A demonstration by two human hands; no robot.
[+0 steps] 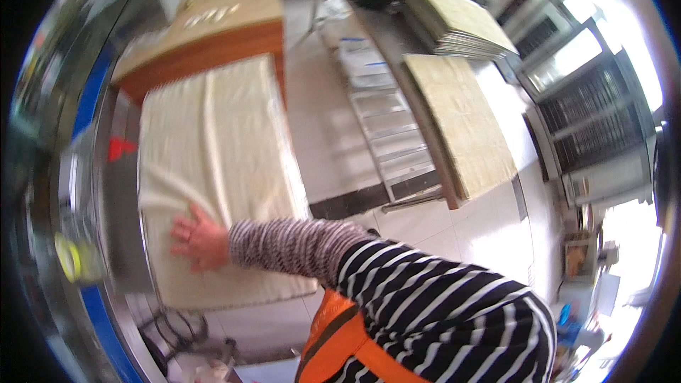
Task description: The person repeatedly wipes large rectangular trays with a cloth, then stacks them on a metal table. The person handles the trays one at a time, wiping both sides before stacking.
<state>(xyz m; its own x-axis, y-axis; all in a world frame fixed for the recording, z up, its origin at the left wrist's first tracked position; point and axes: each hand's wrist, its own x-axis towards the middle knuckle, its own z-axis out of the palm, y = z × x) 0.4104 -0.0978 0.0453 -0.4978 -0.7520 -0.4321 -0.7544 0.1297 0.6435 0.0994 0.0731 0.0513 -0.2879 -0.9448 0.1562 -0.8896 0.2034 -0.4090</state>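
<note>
My right hand (202,239) lies palm down with fingers spread on a large cream-coloured sheet (245,143). The sheet covers a rectangular panel or stack, and I cannot tell whether it is fabric or thin veneer. Long ripples run through it, one lengthwise and others fanning out near my fingers. Its corners look squared, and a pale edge shows along the right side. A grey-pink knitted sleeve cover (298,247) wraps my forearm, over a black-and-white striped sleeve. My left hand is out of view.
A brown-topped block (234,13) stands beyond the sheet. To the left runs a machine edge with a blue strip (93,93) and a yellow tape roll (69,258). A metal ladder (396,135) and stacked pale boards (468,122) are on the right. Dark curved legs (175,324) stand below.
</note>
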